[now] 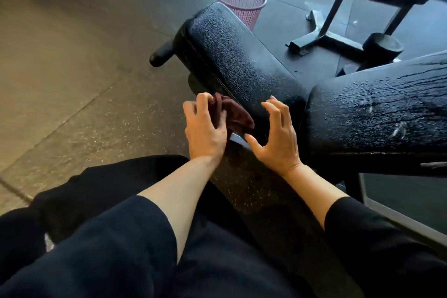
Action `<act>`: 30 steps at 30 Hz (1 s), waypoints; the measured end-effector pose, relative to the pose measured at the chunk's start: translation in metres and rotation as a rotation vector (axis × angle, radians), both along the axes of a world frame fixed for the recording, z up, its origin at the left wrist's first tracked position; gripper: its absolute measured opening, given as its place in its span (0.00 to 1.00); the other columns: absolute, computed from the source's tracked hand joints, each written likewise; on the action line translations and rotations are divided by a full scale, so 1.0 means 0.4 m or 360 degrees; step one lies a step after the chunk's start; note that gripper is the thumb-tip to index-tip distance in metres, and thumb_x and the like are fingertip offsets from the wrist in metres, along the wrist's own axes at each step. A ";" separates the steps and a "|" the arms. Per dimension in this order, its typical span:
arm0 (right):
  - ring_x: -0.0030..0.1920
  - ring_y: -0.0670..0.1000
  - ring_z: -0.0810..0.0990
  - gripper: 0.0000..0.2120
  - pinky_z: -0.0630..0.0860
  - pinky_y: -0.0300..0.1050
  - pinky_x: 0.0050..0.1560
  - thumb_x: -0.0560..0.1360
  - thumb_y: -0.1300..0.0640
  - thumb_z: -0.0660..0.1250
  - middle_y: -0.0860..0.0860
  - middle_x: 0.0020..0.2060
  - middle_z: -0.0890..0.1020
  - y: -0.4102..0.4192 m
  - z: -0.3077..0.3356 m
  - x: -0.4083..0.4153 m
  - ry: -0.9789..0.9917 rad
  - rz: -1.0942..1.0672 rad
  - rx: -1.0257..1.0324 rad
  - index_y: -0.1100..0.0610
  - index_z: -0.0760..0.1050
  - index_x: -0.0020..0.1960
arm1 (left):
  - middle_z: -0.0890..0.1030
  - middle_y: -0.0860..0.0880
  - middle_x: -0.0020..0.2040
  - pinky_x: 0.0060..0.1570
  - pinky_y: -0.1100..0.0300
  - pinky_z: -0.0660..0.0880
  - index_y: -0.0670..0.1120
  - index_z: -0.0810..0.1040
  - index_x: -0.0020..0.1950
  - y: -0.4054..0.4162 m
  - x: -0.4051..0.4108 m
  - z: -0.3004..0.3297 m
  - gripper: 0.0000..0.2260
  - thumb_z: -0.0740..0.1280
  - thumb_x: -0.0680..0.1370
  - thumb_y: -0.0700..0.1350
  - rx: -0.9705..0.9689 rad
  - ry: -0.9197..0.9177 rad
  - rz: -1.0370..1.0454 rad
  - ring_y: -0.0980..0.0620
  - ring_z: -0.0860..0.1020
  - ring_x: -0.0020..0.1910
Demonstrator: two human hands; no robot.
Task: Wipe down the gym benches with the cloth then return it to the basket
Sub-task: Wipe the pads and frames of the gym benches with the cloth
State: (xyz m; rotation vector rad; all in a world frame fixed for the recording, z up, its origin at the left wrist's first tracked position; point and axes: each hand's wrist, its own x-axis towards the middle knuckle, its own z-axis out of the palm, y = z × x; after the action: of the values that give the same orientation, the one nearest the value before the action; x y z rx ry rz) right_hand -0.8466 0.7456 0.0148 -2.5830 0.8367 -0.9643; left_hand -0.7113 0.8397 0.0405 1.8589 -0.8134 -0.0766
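Dark sleeves nearest the camera. Left hand [204, 128] grips the crumpled maroon cloth [233, 113] against the near edge of the black padded bench [232, 55]. Right hand [278, 135] hovers beside it, fingers spread, empty. Pink mesh basket [240, 3] stands beyond the bench's far end.

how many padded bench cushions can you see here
2: one long bench pad running from the hands toward the pink basket, one wet bench pad at right. Others may lie out of frame.
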 end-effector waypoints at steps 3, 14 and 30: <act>0.70 0.61 0.67 0.26 0.69 0.56 0.69 0.74 0.56 0.69 0.62 0.69 0.69 -0.016 -0.030 -0.016 0.0215 -0.0222 -0.0063 0.65 0.67 0.69 | 0.70 0.41 0.58 0.51 0.70 0.62 0.37 0.70 0.59 -0.023 0.022 0.030 0.15 0.69 0.76 0.38 -0.0180 0.0079 0.0461 0.51 0.70 0.47; 0.71 0.56 0.69 0.22 0.59 0.51 0.74 0.78 0.56 0.60 0.60 0.69 0.72 -0.041 -0.033 -0.041 0.0354 -0.0098 0.0134 0.64 0.71 0.70 | 0.74 0.54 0.41 0.44 0.58 0.71 0.50 0.67 0.48 0.007 0.009 -0.043 0.14 0.71 0.72 0.39 0.0362 -0.0081 -0.0625 0.49 0.75 0.42; 0.74 0.48 0.62 0.21 0.54 0.51 0.76 0.81 0.57 0.56 0.54 0.73 0.68 -0.022 -0.024 -0.028 0.0334 -0.0192 0.0376 0.60 0.67 0.73 | 0.69 0.43 0.54 0.51 0.79 0.63 0.40 0.69 0.54 -0.033 -0.060 -0.043 0.15 0.72 0.73 0.38 -0.0215 0.0309 0.0055 0.69 0.67 0.49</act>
State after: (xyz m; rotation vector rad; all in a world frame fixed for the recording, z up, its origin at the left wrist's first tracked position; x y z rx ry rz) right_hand -0.8576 0.7369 0.0053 -2.4788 1.0999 -0.5876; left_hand -0.7353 0.8264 0.0234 1.7074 -0.6364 -0.1737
